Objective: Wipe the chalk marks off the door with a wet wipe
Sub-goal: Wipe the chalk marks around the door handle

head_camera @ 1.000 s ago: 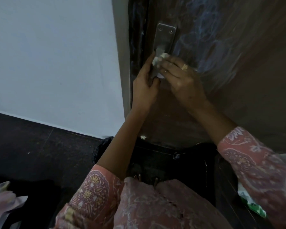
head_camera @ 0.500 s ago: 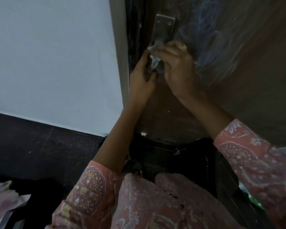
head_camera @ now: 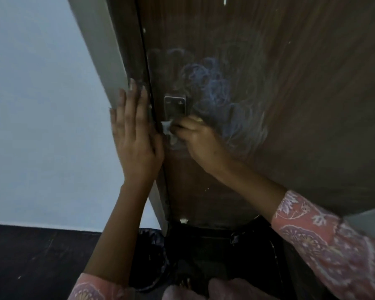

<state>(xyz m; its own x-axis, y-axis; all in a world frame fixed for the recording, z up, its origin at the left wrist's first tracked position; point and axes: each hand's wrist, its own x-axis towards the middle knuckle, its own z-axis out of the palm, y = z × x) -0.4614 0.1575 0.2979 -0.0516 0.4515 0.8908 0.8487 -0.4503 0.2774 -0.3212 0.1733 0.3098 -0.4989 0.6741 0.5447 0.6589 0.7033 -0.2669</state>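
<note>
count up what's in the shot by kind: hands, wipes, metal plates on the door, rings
hands: 2, left hand flat on the door frame, right hand holding the wipe
wet wipes: 1
metal plates: 1
rings: 1
total: 5

The left hand (head_camera: 136,137) lies flat with fingers straight and together, pointing away. To its right, the right hand (head_camera: 200,140) is curled in a closed grip, wrist bent.

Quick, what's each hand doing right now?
Left hand: open, flat against the door frame, holding nothing.
Right hand: closed on the wet wipe.
</note>
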